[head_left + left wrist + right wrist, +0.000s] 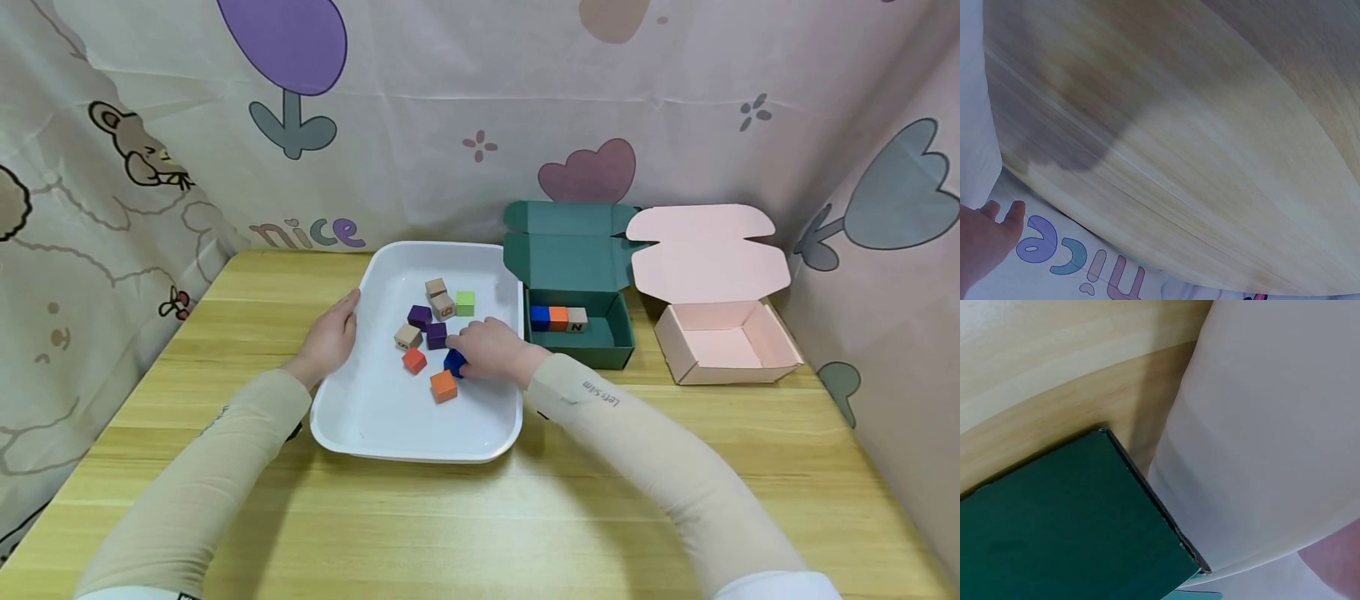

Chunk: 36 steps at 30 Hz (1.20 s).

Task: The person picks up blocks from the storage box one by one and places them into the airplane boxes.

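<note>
A white tray (397,425) holds several small cubes. My left hand (327,339) rests along its left rim, fingers stretched; in the left wrist view, the hand (988,240) shows beside the tray wall (979,112). Over the tray, my right hand (491,350) has its fingers around a blue cube (452,362), which they partly hide. Next to its fingertips is a purple cube (437,337), with another purple cube (419,317) behind. Wooden letter cubes (443,306), a green cube (465,303), a red-orange cube (414,361) and an orange cube (444,387) lie around.
Right of the tray stands an open green box (615,354) with a row inside: a blue cube (540,318), an orange cube (558,318) and a wooden N cube (577,320). An open pink box (738,373) is farther right. A printed curtain (420,167) hangs behind the table (450,525).
</note>
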Each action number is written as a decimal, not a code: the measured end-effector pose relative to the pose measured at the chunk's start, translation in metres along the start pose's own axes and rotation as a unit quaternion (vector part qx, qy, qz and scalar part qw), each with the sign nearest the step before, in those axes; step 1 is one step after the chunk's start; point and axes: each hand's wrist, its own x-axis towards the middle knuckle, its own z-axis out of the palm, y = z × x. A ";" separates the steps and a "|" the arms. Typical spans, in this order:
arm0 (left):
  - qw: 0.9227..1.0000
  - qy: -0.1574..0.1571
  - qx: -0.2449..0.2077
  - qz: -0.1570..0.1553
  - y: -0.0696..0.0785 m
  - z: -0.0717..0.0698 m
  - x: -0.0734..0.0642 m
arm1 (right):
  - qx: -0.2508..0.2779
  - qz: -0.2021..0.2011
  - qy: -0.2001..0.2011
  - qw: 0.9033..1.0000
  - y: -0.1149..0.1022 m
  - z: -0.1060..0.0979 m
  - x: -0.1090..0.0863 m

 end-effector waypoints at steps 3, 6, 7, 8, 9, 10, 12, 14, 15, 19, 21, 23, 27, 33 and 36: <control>1.000 0.001 -0.001 0.000 0.000 0.000 0.000 | 0.010 -0.002 -0.001 1.000 -0.001 0.001 0.001; 1.000 0.001 -0.003 0.000 0.001 -0.001 -0.001 | 0.018 -0.003 -0.002 1.000 -0.001 0.002 0.002; 1.000 0.001 -0.003 -0.001 0.001 -0.001 -0.001 | 0.020 -0.003 -0.002 1.000 -0.001 0.002 0.002; 1.000 0.001 -0.004 0.000 0.001 -0.001 -0.001 | 0.020 -0.003 -0.001 1.000 -0.002 0.003 0.002; 1.000 0.002 -0.005 0.001 0.001 -0.001 -0.001 | 0.019 -0.003 -0.001 1.000 -0.002 0.003 0.003; 1.000 0.002 -0.005 0.002 0.001 -0.001 0.000 | 0.017 -0.003 0.000 1.000 -0.002 0.003 0.003; 1.000 0.002 -0.006 0.002 0.001 -0.001 0.000 | 0.014 -0.003 0.000 1.000 -0.003 0.004 0.003; 1.000 -0.001 -0.003 0.003 0.000 -0.001 0.000 | 0.009 -0.006 0.001 1.000 -0.003 0.004 0.003; 1.000 -0.002 -0.001 0.003 0.000 -0.001 -0.001 | 0.006 -0.008 0.000 1.000 -0.003 0.004 0.003; 1.000 -0.004 0.007 0.007 0.000 -0.001 -0.001 | -0.003 -0.017 0.002 1.000 -0.003 0.005 0.004; 1.000 -0.003 0.009 0.008 0.000 -0.001 0.000 | -0.004 -0.020 0.003 1.000 -0.003 0.005 0.004; 1.000 -0.002 0.010 0.010 0.000 -0.001 0.000 | -0.002 -0.023 0.006 1.000 -0.002 0.005 0.004; 1.000 -0.003 0.009 0.010 0.000 0.000 0.001 | 0.009 -0.022 0.017 1.000 0.000 0.003 0.003; 1.000 -0.005 0.003 0.009 0.000 0.000 0.002 | 0.029 -0.013 0.047 0.998 0.005 -0.009 -0.004; 1.000 -0.004 0.004 0.006 0.001 0.000 0.000 | 0.040 -0.011 0.068 0.997 0.008 -0.019 -0.011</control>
